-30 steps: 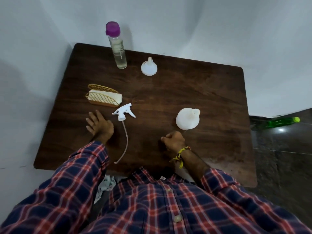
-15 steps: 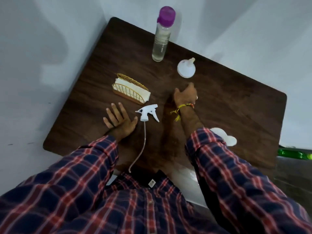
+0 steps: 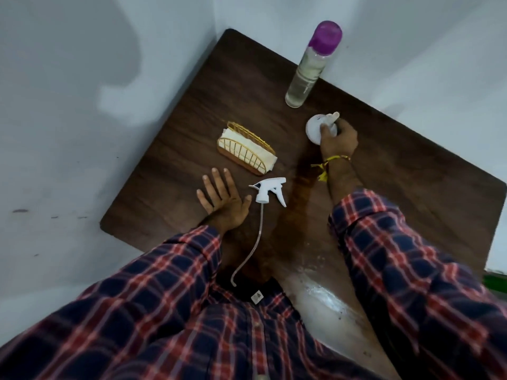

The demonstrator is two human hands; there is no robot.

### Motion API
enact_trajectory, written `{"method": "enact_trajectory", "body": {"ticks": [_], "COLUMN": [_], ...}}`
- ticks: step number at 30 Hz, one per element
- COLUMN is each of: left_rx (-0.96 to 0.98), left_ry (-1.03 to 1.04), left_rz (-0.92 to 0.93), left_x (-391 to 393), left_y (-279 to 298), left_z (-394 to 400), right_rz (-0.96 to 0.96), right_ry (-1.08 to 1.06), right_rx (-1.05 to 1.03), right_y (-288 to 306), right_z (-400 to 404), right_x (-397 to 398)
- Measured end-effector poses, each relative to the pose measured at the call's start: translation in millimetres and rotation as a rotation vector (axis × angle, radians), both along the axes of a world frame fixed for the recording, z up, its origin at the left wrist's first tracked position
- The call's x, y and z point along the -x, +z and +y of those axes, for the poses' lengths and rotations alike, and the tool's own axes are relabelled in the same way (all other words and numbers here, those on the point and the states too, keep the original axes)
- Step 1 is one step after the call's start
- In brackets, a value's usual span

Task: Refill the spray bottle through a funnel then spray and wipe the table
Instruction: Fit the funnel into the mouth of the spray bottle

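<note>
A white funnel stands mouth-down on the dark wooden table, spout up. My right hand is closed around its spout. Behind it a clear bottle with a purple cap stands upright, holding pale liquid. A white spray trigger head with a long dip tube lies on the table near me. My left hand rests flat with fingers spread, just left of the trigger head. The white spray bottle body is hidden behind my right sleeve.
A gold wire holder with folded tissues sits left of the funnel. White walls close in the table at the back and left. A wet shiny patch lies near the table's front edge. Something green shows at the right edge.
My right hand has reached forward from the table's front, past the spray bottle body, and closed on the funnel. My left hand has stayed flat. The view has swung left.
</note>
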State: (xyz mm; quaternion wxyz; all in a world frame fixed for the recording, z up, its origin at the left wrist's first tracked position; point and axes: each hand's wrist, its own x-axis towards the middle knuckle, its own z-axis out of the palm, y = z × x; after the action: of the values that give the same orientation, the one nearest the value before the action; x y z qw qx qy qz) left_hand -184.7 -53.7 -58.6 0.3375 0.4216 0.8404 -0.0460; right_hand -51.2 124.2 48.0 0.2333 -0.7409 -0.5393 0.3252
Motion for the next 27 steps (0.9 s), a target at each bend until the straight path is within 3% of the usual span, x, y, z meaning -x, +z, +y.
{"method": "enact_trajectory", "body": {"ticks": [1, 6, 11, 14, 16, 19, 22, 27], "left_rx": [0.016, 0.029, -0.07, -0.296, -0.52, -0.732, -0.695, -0.573], "left_ry": [-0.004, -0.025, 0.058, 0.16, 0.065, -0.123, -0.208, -0.367], "left_rz": [-0.013, -0.046, -0.045, -0.087, -0.097, -0.284, -0.503, -0.677], "left_x": [1, 4, 3, -19, -46, -84, -120, -179], "left_y": [2, 13, 29, 48, 60, 69, 81, 104], "left_z": [1, -1, -6, -15, -24, -27, -17, 2], "right_rz": [0.039, 0.297, 0.794, 1.021, 1.109, 1.246, 1.288, 1.137], "right_ry": [-0.059, -0.301, -0.412, -0.422, -0.409, -0.304, -0.195, -0.121], "right_rx": [-0.068, -0.016, 0.195, 0.325, 0.385, 0.456, 0.425, 0.232], "right_y": [-12, -9, 23, 40, 48, 65, 87, 123], "right_z": [-3, -61, -117, -142, -154, -169, -180, -193], "right_x": [-7, -21, -46, -68, -88, -121, -161, -223]}}
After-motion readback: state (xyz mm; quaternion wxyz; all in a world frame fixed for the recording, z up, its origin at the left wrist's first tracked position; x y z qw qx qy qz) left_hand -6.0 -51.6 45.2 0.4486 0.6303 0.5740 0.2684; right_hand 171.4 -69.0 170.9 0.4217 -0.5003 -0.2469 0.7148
